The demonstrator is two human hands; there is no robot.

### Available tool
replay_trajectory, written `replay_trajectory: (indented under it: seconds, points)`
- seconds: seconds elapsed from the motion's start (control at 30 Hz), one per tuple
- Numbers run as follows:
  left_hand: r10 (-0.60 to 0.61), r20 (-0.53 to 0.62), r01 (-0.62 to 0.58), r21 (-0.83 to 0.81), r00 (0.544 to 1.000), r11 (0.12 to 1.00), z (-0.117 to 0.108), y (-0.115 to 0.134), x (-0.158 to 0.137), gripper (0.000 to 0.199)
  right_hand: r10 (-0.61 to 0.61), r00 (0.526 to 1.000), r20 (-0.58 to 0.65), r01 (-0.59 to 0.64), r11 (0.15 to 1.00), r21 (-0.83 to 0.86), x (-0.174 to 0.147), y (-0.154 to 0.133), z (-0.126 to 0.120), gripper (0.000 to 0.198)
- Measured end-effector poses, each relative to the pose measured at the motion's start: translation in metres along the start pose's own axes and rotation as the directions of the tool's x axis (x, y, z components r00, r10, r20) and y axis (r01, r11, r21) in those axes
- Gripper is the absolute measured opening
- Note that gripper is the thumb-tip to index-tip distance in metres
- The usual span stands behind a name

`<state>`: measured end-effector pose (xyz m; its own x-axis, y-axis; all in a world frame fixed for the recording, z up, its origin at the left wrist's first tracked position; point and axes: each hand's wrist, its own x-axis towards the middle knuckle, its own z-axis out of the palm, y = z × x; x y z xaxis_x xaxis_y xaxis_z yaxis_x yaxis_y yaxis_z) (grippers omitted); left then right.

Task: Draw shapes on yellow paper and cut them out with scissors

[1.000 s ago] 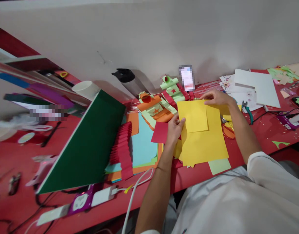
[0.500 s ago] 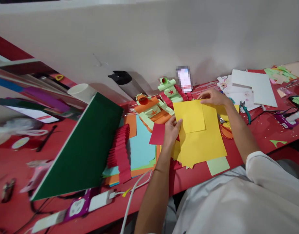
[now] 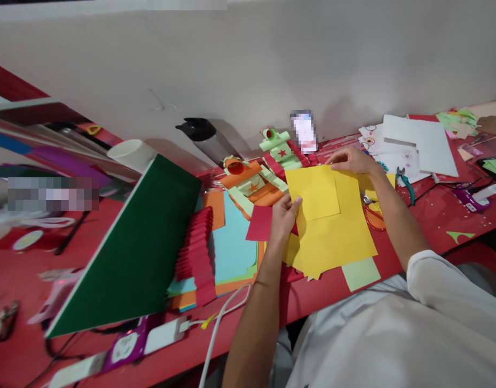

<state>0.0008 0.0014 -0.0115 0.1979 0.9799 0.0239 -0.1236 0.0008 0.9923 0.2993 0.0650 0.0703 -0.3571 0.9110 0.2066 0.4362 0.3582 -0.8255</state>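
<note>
A small yellow paper square [image 3: 313, 195] lies over the upper left of a larger yellow paper sheet [image 3: 340, 240]. My left hand [image 3: 285, 216] is closed on the left edge of the papers, thumb on top and fingers underneath. At the top edge, my right hand [image 3: 350, 160] pinches near the square's upper right corner. Whether each hand grips one layer or both cannot be made out. Red-handled scissors [image 3: 372, 216] lie partly beneath the sheet, by my right forearm. A dark pink paper piece [image 3: 259, 223] sits beside my left hand.
A green board [image 3: 130, 253] leans at the left, near pleated red paper [image 3: 194, 242] and blue sheets [image 3: 233, 242]. Rolled paper crafts [image 3: 253, 186], a phone [image 3: 304, 132] and a flask [image 3: 207, 137] stand behind. Pliers [image 3: 406, 186] lie right; another person's hand [image 3: 492, 126] shows beyond.
Both hands keep nearly the same hold on the yellow papers. The view has shifted slightly, and more of another person's hand shows at the far right.
</note>
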Motion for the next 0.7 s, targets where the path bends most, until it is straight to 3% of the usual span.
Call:
replay_trajectory:
  seconds: [0.7]
  points:
    - [0.011,-0.033,-0.007,0.106,0.999,0.994,-0.0028,0.0001,-0.0009,0.042,0.005,0.999,-0.035,-0.006,1.000,-0.019,0.0016,0.0028,0.0014,0.029]
